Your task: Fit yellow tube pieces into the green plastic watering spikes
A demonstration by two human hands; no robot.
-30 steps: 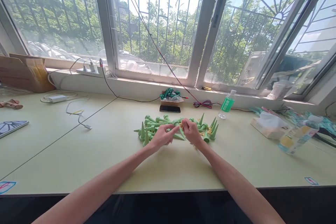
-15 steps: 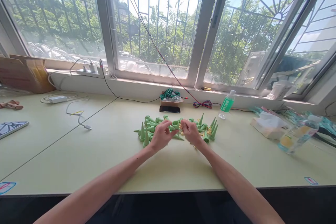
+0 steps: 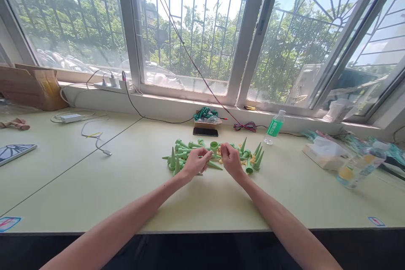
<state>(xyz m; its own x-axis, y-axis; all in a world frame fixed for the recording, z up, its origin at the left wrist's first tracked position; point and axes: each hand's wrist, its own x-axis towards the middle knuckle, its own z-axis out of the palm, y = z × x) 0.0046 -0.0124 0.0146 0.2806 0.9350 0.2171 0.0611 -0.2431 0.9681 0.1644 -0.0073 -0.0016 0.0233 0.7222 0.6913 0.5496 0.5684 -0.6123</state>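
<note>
A heap of green cone-shaped plastic spikes [image 3: 180, 152] with small yellow parts lies on the pale table [image 3: 95, 185] in front of me. My left hand [image 3: 195, 163] pinches one green spike [image 3: 214, 147] by its stem, cup end raised toward the window. My right hand [image 3: 230, 159] is closed in a pinch right beside that cup, its fingertips on something too small to make out. More green cones [image 3: 256, 158] stand and lie to the right of my right hand.
Behind the heap are a black phone [image 3: 205, 132], a small box with green bags [image 3: 205, 116] and a green-labelled bottle [image 3: 274, 126]. A tissue pack [image 3: 322, 149] and a second bottle [image 3: 356, 166] lie right. Charger cables [image 3: 91, 133] and a cardboard box [image 3: 30, 86] sit left.
My left hand has picked a green spike out of the heap and lifted it, cup end up. My right hand stayed in its pinch next to it.
</note>
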